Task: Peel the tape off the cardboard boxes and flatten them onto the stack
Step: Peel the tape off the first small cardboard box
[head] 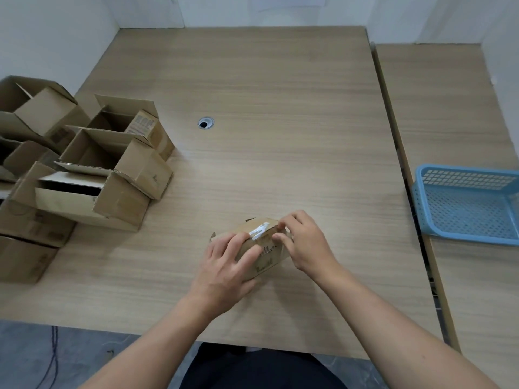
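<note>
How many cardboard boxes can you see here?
8 visible: one box at the front of the table, left hand resting on it, right hand pinching its end; seven in the pile at left, where more may be hidden or cut off.

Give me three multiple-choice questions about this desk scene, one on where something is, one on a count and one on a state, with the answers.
1. Where is the blue basket? A) on the box pile B) on the right-hand table C) on the floor
2. How many hands touch the small box? A) none B) one C) two
3. The small box is: A) flattened B) still box-shaped C) in the basket

Answers: 1 B, the basket rests on that table. 2 C, the left hand presses on its top and the right hand pinches at its far right edge. 3 B, its sides stand up off the desk.
</note>
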